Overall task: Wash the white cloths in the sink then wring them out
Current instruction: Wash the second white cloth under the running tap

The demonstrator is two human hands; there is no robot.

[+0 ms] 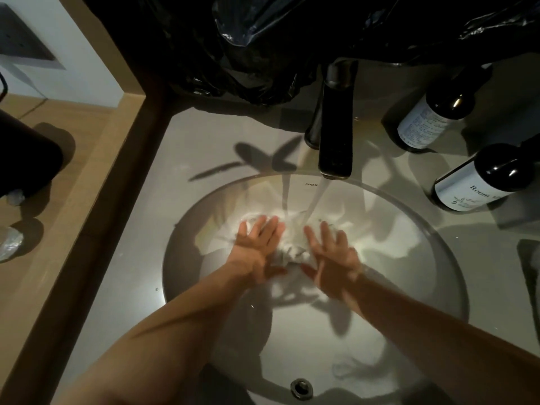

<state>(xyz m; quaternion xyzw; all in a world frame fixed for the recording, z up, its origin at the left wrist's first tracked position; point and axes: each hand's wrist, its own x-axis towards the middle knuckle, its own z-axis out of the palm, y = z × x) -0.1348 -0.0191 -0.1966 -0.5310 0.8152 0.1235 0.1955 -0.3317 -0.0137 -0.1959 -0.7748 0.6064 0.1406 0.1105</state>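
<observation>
A white cloth (290,254) lies bunched and wet at the far side of the round sink basin (187,229), under water running from the dark faucet (336,135). My left hand (257,247) presses flat on the cloth's left part with straight, spread fingers. My right hand (333,255) presses on its right part the same way, fingers spread. Most of the cloth is hidden beneath both hands. The running stream lands between my fingertips.
Two dark bottles with white labels (432,118) (482,179) stand on the counter right of the faucet. A black plastic bag (263,39) hangs behind the faucet. The overflow hole (301,388) sits at the basin's near wall. A wooden edge (96,214) borders the counter's left side.
</observation>
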